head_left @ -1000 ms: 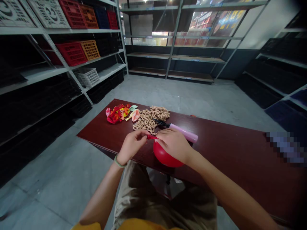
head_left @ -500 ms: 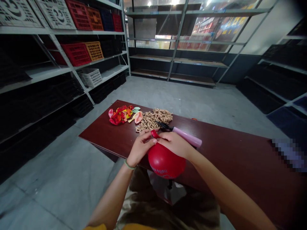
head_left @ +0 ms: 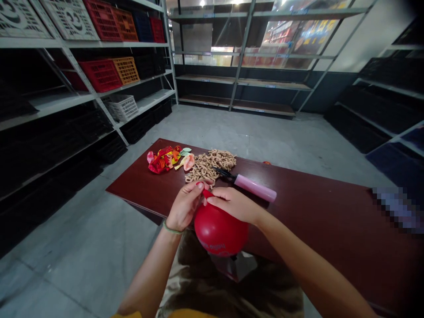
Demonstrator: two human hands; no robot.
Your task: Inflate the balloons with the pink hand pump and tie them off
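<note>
An inflated red balloon (head_left: pixel 220 229) with pale printed lettering hangs over the table's near edge, above my lap. My left hand (head_left: pixel 185 203) pinches the end of its neck between thumb and fingers. Closed round the base of the neck, my right hand (head_left: pixel 233 204) rests against the top of the balloon. A pink balloon pump (head_left: pixel 255 187) with a black end lies just beyond my right hand. Past my fingers is a heap of beige, twisted pieces (head_left: pixel 212 163). Left of it are uninflated balloons (head_left: pixel 164 160) in red, yellow and other colours.
The dark reddish-brown table (head_left: pixel 308 207) stretches to the right, where a blurred-out patch (head_left: pixel 397 210) covers something. Metal shelves with plastic crates (head_left: pixel 99 75) stand at the left. More shelving (head_left: pixel 271 84) lines the back wall and the right side.
My left hand has drawn the balloon's neck out to the left, away from my right hand. The balloon has shifted slightly left and down in view.
</note>
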